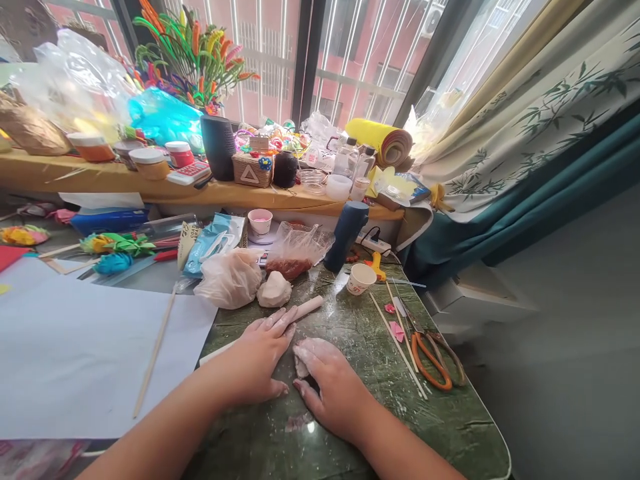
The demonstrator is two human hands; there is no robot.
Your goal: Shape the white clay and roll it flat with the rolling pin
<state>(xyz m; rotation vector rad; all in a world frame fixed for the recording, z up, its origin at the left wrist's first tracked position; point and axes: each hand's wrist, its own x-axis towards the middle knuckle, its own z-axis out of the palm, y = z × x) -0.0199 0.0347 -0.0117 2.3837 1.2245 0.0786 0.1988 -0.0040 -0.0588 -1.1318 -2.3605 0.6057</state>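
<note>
The white rod (310, 307) lies beneath the fingers of the left hand (260, 347). Its long axis runs obliquely across the tabletop (350, 347), from near left to far right; the far end projects beyond the fingertips. The left hand is nearer to the rod. Its fingers lie nearly together over the rod, thumb apart, without a closed grip. The right hand (330, 380) is on the near right side of the rod, clear of it, fingers curled around a white dough-like piece (301, 365).

Visible count:
- Rod: one.
- Held piece: one.
- White lump (274, 290), beyond the rod: one.
- Paper cups: two, one pink-filled (260, 221), one farther right (361, 279).
- Scissors (431, 360): one pair.
- Thin sticks near scissors (399, 347): two.
- Stick on white paper (155, 353): one.
</note>
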